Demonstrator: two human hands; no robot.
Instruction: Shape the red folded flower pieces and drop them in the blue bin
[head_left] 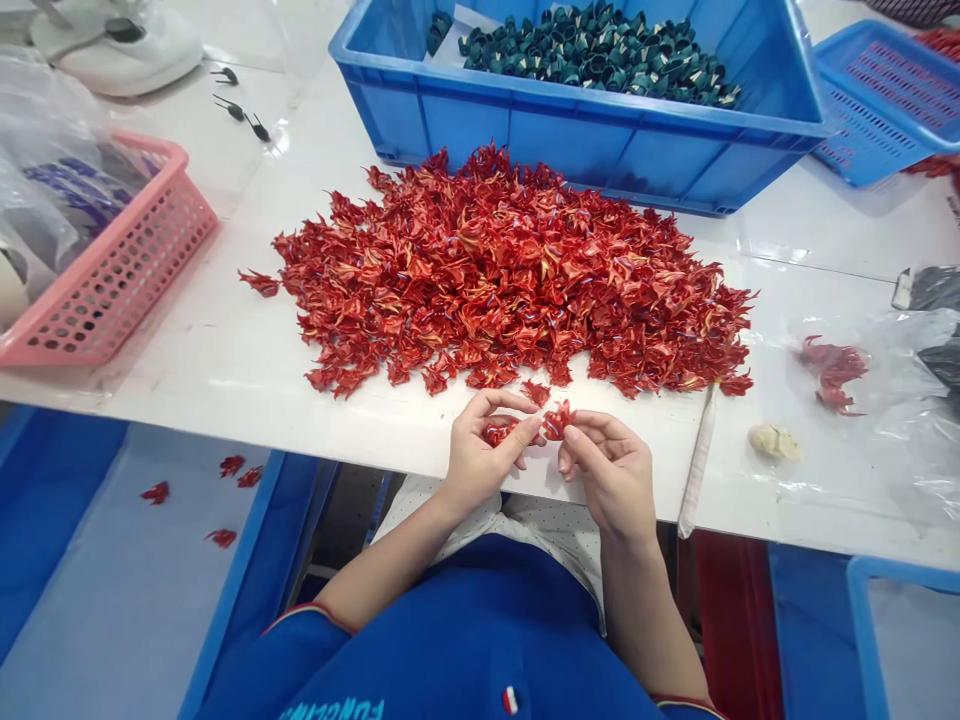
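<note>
Left hand (476, 465) half-closed on a red foil piece (500, 433); right hand (609, 478) pinching another piece (556, 420) over the tabletop's front edge (247, 435), just below the red pile (502, 270). Risk: a slack grip could drop a piece over that edge.

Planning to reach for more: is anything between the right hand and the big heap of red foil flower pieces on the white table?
Nothing blocks the right hand, which pinches a red foil piece, from the heap. One loose red piece lies on the white table just ahead of the hands.
</note>
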